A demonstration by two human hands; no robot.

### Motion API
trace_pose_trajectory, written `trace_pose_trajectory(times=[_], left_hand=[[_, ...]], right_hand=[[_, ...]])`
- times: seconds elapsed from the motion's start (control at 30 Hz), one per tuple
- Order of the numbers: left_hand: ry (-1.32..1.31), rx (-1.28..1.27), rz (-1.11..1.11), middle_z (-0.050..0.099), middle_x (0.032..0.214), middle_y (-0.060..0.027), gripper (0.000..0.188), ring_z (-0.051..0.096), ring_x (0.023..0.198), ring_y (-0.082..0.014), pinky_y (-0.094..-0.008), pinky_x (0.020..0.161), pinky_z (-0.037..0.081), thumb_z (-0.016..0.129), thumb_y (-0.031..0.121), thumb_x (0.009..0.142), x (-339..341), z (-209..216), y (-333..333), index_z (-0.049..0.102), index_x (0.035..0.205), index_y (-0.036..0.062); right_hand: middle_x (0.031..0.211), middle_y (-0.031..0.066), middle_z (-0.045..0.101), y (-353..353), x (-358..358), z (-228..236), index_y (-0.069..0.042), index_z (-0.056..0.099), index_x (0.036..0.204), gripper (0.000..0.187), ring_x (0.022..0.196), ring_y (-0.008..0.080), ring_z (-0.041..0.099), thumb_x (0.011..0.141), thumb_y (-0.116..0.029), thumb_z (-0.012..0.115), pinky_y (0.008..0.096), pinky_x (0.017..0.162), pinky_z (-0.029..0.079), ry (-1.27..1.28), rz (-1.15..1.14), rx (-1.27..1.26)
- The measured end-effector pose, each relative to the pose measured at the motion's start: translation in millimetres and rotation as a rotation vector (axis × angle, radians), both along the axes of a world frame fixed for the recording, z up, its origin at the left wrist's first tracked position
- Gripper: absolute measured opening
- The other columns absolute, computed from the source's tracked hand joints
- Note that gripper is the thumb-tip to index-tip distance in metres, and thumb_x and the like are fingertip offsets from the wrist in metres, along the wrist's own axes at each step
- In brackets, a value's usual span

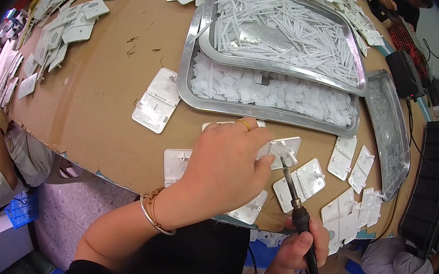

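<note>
left hand (227,163): curled, pinching glossy white pegged plate (283,147); right hand (299,246): wrapped round black-handled soldering iron (301,219)

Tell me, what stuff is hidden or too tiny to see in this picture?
All in the head view:
- Left end of the plate in the left hand: that hand covers it.
- Whether the iron's tip touches the plate: too small to tell.
- Far side of the lower tray: the upper tray covers it.
- Rest of the person at top right: cut off by the top edge.
</note>
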State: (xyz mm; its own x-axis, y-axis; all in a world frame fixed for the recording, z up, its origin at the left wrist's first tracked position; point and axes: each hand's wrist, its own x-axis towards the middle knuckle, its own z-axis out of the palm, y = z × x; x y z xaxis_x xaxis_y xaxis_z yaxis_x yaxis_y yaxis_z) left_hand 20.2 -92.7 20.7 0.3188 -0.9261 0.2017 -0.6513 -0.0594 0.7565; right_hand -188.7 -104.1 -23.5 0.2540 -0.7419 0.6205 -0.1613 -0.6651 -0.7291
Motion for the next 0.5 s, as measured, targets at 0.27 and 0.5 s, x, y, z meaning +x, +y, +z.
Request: trace_pose_trajectory(times=[0.27,0.5], left_hand=[[-0.008,-0.025,0.002,0.057,0.078,-0.0121,0.021,0.057,0.069,-0.0312,-0.0375,0.063,0.043,0.066,0.014,0.075,0.1,-2.5,-0.8,0.062,0.09,0.0001],[-0.001,-0.019,0.003,0.057,0.078,-0.0121,0.02,0.057,0.069,-0.0309,-0.0375,0.063,0.043,0.066,0.014,0.074,0.3,-1.6,-0.5,0.063,0.089,0.0001]], right_hand=[[0.078,0.0162,0.057,2.3,3.9,0.6,0.006,0.055,0.102,0.031,0.055,0.0253,0.059,0.089,-0.022,0.053,0.0315,0.051,0.051,0.008,-0.055,0.038],[0.076,0.0174,0.059,3.9,2.4,2.6,0.001,0.053,0.104,0.029,0.059,0.0263,0.059,0.091,-0.025,0.054,0.0333,0.051,0.051,0.029,-0.056,0.078]])
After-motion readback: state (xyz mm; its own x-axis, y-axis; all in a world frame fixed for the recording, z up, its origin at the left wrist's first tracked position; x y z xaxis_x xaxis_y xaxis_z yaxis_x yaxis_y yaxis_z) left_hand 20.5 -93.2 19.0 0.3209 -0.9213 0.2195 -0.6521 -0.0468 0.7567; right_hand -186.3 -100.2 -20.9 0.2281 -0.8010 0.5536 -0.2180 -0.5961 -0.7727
